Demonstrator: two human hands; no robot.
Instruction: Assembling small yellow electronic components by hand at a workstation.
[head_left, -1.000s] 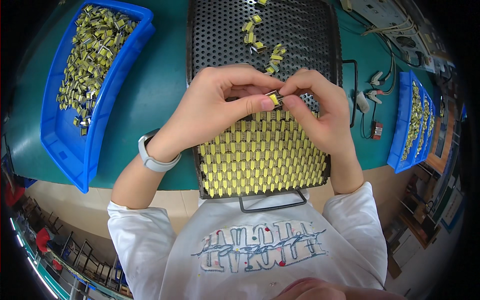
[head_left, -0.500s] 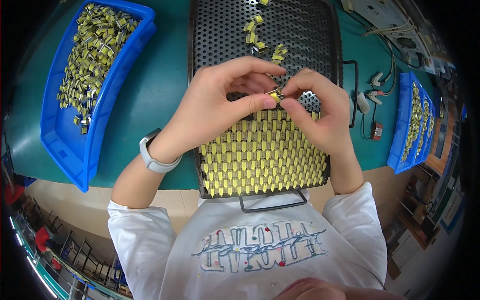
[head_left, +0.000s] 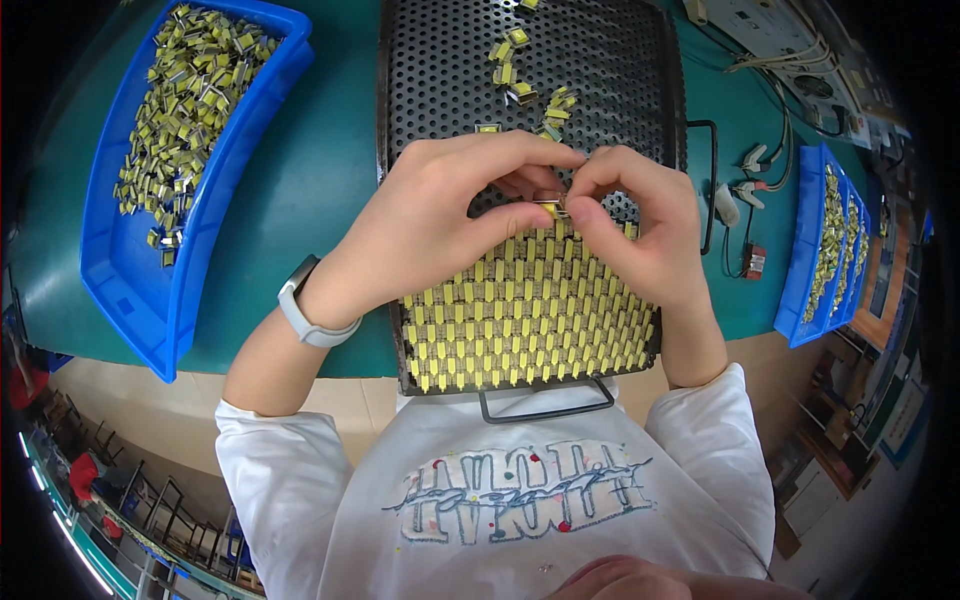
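Between the thumbs and fingertips of both hands is a small yellow-taped metal component, perhaps a little transformer. My left hand pinches it from the left, and my right hand grips its right end. Both are closed on it, just above the farthest of several neat rows of yellow components standing on a dark perforated metal tray. Loose components of the same kind lie scattered on the tray's far half. My fingers hide part of the held piece.
On the left stands a blue bin heaped with loose yellow components. A smaller blue bin with more of them is at the right. Clip leads, cables and a pale instrument lie on the green table. Wire handles stick out from the tray.
Both hands have come slightly nearer to me with the component, down toward the farthest row. A loose component beyond my left hand now shows on the tray.
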